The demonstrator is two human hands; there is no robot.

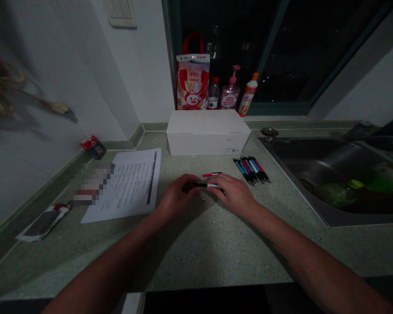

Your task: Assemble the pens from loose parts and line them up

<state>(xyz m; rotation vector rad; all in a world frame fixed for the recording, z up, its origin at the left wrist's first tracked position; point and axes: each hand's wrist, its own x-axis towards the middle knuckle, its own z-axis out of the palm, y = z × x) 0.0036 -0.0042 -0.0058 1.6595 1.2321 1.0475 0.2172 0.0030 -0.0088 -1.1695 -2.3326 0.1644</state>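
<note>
My left hand (178, 196) and my right hand (234, 194) meet above the green speckled countertop (196, 253). Between them lies a black-and-white pen (203, 185), which looks partly taken apart. My left fingers grip its dark end, and my right fingers cover its white end. Just beyond my right fingers lies a red pen part (212, 174). A tiny metal piece (203, 199) sits on the counter below the pen. To the right, several blue, red and black pens (250, 170) lie side by side in a bundle.
A white cardboard box (208, 133) stands at the back, with bottles and a red-and-white bag (193, 80) behind it. A printed paper sheet (134, 183) lies to the left. A steel sink (330, 174) holding green items is set into the counter on the right.
</note>
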